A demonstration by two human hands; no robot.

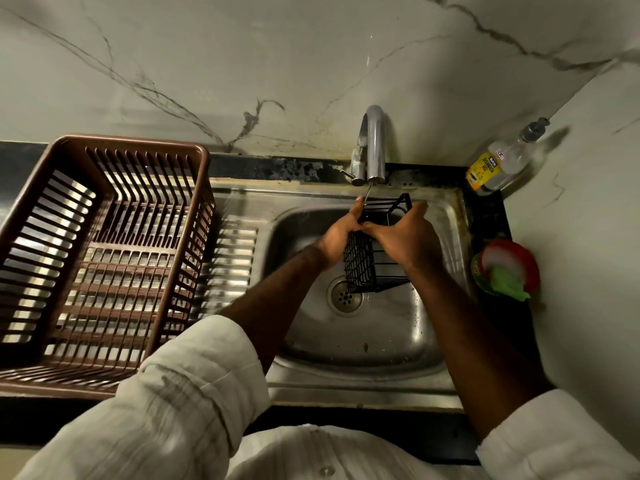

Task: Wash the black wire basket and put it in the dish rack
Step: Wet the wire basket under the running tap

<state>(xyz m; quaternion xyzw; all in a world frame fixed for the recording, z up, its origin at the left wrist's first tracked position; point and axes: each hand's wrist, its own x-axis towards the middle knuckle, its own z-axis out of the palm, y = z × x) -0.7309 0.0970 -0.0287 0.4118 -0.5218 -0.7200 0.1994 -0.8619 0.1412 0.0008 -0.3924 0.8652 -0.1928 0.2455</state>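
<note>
The black wire basket (362, 265) hangs over the steel sink (377, 344), just below the tap (374, 147), where a thin stream of water runs onto its top edge. My left hand (337, 237) grips the basket's left upper rim. My right hand (407, 235) holds the right side, fingers curled round the wires. The brown plastic dish rack (104, 258) stands on the drainboard to the left, with nothing in it.
A dishwash gel bottle (498, 164) stands at the back right corner. A red-and-green tub with a green scrub pad (507, 271) sits on the counter right of the sink. The drain (345, 297) lies under the basket. Marble wall behind.
</note>
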